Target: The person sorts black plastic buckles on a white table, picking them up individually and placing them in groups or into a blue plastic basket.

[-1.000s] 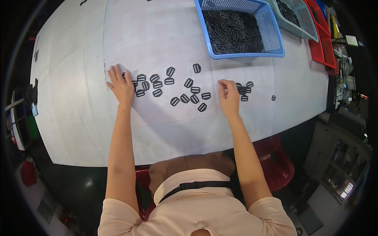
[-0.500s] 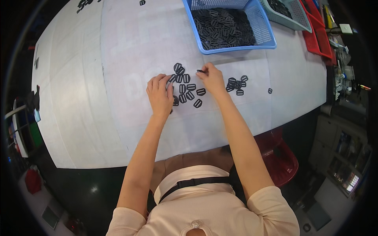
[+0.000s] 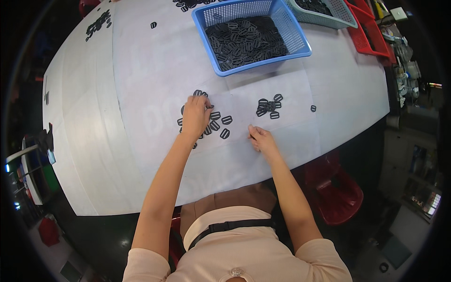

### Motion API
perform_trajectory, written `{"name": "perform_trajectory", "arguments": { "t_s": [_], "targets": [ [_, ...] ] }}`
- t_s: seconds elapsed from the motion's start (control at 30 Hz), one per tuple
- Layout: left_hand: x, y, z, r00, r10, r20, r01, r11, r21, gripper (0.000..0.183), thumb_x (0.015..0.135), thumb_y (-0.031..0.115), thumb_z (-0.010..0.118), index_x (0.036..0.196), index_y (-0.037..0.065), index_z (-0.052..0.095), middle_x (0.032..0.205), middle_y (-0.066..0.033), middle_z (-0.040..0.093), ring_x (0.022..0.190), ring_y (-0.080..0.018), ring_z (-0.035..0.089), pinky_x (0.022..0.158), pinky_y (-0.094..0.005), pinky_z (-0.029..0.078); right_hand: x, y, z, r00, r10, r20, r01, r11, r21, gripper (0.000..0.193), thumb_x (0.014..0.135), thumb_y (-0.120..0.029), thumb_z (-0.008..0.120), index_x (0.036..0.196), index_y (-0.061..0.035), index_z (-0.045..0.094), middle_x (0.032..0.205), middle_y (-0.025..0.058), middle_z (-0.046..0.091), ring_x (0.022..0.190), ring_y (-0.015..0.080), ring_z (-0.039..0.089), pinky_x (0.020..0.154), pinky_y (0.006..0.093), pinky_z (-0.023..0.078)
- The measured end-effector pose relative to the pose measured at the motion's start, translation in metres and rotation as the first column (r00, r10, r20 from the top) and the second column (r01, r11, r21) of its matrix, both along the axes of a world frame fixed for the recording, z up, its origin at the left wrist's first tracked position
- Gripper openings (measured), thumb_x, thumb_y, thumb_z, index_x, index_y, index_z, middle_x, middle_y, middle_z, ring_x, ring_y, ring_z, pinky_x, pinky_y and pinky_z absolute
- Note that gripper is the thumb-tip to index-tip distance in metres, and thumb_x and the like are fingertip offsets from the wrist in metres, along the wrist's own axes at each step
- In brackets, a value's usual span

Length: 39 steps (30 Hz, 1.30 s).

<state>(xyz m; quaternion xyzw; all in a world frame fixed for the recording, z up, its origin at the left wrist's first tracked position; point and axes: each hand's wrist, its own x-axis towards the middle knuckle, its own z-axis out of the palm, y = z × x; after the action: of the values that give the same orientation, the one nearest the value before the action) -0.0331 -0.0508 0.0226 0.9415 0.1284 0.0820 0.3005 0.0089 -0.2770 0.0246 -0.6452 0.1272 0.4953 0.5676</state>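
Observation:
Black strap slide buckles, flat and slotted, lie loosely spread (image 3: pixel 227 120) on the white table around my left hand. My left hand (image 3: pixel 195 117) reaches over them, palm down, and its fingertips pinch one slide buckle (image 3: pixel 210 106). Some pieces are hidden beneath that hand. Closer to me and to the right, my right hand (image 3: pixel 263 140) is closed, thumb against the fingers. Whatever it holds, if anything, cannot be made out. A tight heap of the same buckles (image 3: pixel 268 107) sits just beyond my right hand, and a single buckle (image 3: pixel 313 108) lies farther right.
Beyond my hands stands a blue basket (image 3: pixel 265 67) full of black buckles. A pale green basket (image 3: pixel 324 21) and red trays (image 3: pixel 373 52) line the far right. More buckles (image 3: pixel 97 26) lie far left. A dark red chair (image 3: pixel 338 195) stands at the table's near edge.
My right hand has drawn back toward me; the buckle seen in its fingers earlier no longer shows. My left hand has moved over the loose buckles and pinched one. The whole view has shifted.

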Motion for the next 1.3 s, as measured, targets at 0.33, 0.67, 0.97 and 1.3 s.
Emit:
{"name": "perform_trajectory", "arguments": {
  "t_s": [0.33,0.67,0.97,1.3],
  "targets": [
    [-0.062,-0.014,0.035,0.909,0.269,-0.318,-0.388,0.269,-0.882,0.017,0.086,0.015,0.049,0.090,0.000,0.056,0.068,-0.0025,0.056,0.055,-0.0059,0.044,0.051,-0.0188,0.037,0.000,0.029,-0.007,0.903,0.101,0.418,-0.121,0.992,0.021,0.012,0.083,-0.014,0.051,0.090,-0.0047,0.056,0.078,0.0058,0.061,0.058,0.0138,0.057,0.052,0.0251,0.044],
    [-0.106,-0.033,0.043,0.928,0.171,-0.331,-0.358,0.162,-0.920,0.037,0.091,0.033,0.036,0.080,0.002,0.054,0.060,-0.0047,0.053,0.049,-0.0114,0.048,0.047,-0.0202,0.037,0.008,0.070,-0.011,0.190,0.631,0.752,-0.290,0.768,-0.571,0.025,0.067,-0.012,0.068,0.084,-0.0051,0.051,0.079,0.0088,0.055,0.072,0.0252,0.054,0.061,0.0341,0.043],
    [-0.097,-0.026,0.041,0.945,0.129,-0.300,-0.317,0.138,-0.938,0.028,0.092,0.025,0.035,0.090,0.002,0.051,0.065,-0.0037,0.051,0.054,-0.0134,0.056,0.049,-0.0222,0.044,0.001,0.026,0.005,0.985,0.112,0.129,-0.136,0.971,0.194,0.020,0.084,-0.022,0.055,0.076,-0.0039,0.053,0.060,-0.0015,0.043,0.050,0.0055,0.040,0.041,0.0177,0.028],
    [-0.072,-0.052,0.006,0.936,0.291,-0.197,-0.348,0.686,-0.639,0.021,0.084,0.022,0.051,0.076,0.002,0.054,0.059,-0.0069,0.052,0.056,-0.0195,0.056,0.051,-0.0284,0.044,-0.013,0.015,-0.002,0.976,-0.132,-0.173,0.176,0.947,0.270,0.027,0.085,-0.030,0.052,0.087,-0.0035,0.056,0.066,0.0023,0.051,0.054,0.0100,0.049,0.043,0.0189,0.034]
  ]
}}
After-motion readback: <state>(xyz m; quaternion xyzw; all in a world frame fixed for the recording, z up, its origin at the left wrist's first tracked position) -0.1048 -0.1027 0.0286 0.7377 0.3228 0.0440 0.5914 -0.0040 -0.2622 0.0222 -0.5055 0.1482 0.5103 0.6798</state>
